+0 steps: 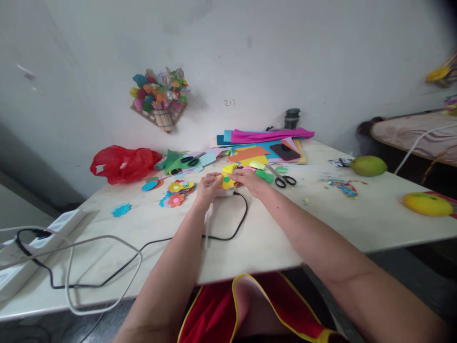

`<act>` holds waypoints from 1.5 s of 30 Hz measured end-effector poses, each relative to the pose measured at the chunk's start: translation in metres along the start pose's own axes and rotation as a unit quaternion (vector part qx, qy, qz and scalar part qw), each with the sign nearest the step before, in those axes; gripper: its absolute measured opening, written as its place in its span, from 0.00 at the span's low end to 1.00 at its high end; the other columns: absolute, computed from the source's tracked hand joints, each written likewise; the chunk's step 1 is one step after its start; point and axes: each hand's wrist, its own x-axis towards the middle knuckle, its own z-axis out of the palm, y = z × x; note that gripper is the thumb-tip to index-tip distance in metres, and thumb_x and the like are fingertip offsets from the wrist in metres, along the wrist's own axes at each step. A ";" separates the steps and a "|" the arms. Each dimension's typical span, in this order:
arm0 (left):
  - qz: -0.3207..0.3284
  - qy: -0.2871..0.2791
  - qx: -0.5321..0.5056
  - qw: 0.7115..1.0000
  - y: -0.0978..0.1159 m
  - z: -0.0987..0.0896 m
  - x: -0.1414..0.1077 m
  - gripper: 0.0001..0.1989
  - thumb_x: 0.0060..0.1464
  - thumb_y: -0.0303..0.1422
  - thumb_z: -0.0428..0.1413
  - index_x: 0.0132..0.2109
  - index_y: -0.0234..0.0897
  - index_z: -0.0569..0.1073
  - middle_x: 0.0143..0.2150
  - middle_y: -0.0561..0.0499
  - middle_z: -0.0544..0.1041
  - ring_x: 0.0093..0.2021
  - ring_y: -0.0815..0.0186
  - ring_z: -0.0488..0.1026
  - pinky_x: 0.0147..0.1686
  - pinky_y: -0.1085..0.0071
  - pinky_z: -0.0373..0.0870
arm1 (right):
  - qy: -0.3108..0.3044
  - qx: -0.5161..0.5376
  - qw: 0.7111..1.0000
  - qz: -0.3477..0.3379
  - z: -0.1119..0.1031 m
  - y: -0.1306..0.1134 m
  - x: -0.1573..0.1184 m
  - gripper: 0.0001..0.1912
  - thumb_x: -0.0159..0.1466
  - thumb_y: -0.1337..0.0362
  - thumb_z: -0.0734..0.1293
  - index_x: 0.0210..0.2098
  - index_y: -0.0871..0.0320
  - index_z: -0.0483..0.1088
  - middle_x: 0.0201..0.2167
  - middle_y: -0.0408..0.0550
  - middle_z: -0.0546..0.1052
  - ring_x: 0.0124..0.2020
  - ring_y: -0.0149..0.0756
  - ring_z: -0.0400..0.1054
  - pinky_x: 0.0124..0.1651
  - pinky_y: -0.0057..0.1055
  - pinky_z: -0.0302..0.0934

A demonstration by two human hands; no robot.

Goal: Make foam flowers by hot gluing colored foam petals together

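- The left hand [208, 190] and right hand [253, 182] meet over the counter [271, 233], the fingers of both pinched narrow on opposite edges of a yellow paper flower [226, 183].
- The flower is between the fingers, its face with the green round centre turned toward the wearer; being roundish, it shows no clear long axis.
- A curved yellow piece [229, 168] lies just beyond the flower, its longer way running sideways.
- Left of the fingers, just beside, is a group of layered paper flowers [176, 199]; farther left lies a blue scalloped cutout [121, 209].
- Right of the fingers, scissors [284, 181] lie with black handles to the right and blades pointing away and leftward.
- Nearer than the fingers, a black cable [245, 214] curves across, its end close to them.
- Left and beyond, a crumpled red plastic bag [124, 164]; I cannot tell what is in it.
- Right and well beyond, a dark lidded bottle [292, 119] stands upright, contents hidden.
- Left and above, on the wall, a bundled-stick holder [164, 120] carries many coloured flowers [157, 90].
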 end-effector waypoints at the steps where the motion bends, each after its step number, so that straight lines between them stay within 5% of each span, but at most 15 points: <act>1: 0.002 -0.005 0.004 1.000 0.000 0.000 0.000 0.13 0.41 0.42 0.59 0.21 0.36 0.73 0.38 0.48 0.74 0.45 0.60 0.68 0.46 0.64 0.61 | -0.003 -0.008 1.000 -0.002 0.001 0.001 0.001 0.18 0.45 0.51 0.70 0.23 0.61 0.69 0.22 0.42 0.70 0.23 0.25 0.62 0.26 0.24 0.55; 14: 0.032 -0.035 0.040 0.998 -0.003 0.000 0.001 0.15 0.44 0.42 0.56 0.20 0.36 0.70 0.39 0.48 0.73 0.45 0.61 0.67 0.46 0.65 0.61 | 0.035 -0.063 0.997 -0.013 0.004 0.013 0.008 0.17 0.43 0.55 0.72 0.17 0.60 0.63 0.14 0.37 0.62 0.19 0.24 0.57 0.25 0.26 0.52; 24: 0.010 -0.035 0.004 0.999 -0.003 0.000 0.000 0.14 0.42 0.42 0.57 0.22 0.35 0.70 0.41 0.47 0.74 0.44 0.62 0.69 0.44 0.66 0.62 | 0.018 -0.059 0.998 -0.015 -0.004 0.014 0.010 0.17 0.43 0.57 0.72 0.16 0.60 0.62 0.16 0.38 0.65 0.20 0.24 0.59 0.25 0.25 0.54; 31: 0.012 -0.037 0.023 0.999 -0.003 -0.001 -0.001 0.14 0.41 0.43 0.57 0.23 0.36 0.71 0.43 0.47 0.73 0.46 0.61 0.68 0.45 0.65 0.62 | -0.044 0.009 0.998 0.052 -0.005 0.002 0.002 0.17 0.47 0.51 0.69 0.24 0.61 0.70 0.24 0.46 0.73 0.24 0.27 0.64 0.26 0.25 0.57; 45: 0.021 -0.061 0.020 0.998 0.000 0.002 -0.003 0.10 0.42 0.39 0.58 0.22 0.36 0.71 0.42 0.47 0.73 0.48 0.58 0.67 0.47 0.60 0.63 | 0.036 0.049 0.997 0.044 0.006 0.005 0.001 0.14 0.41 0.59 0.73 0.18 0.60 0.67 0.18 0.41 0.70 0.23 0.27 0.63 0.28 0.25 0.57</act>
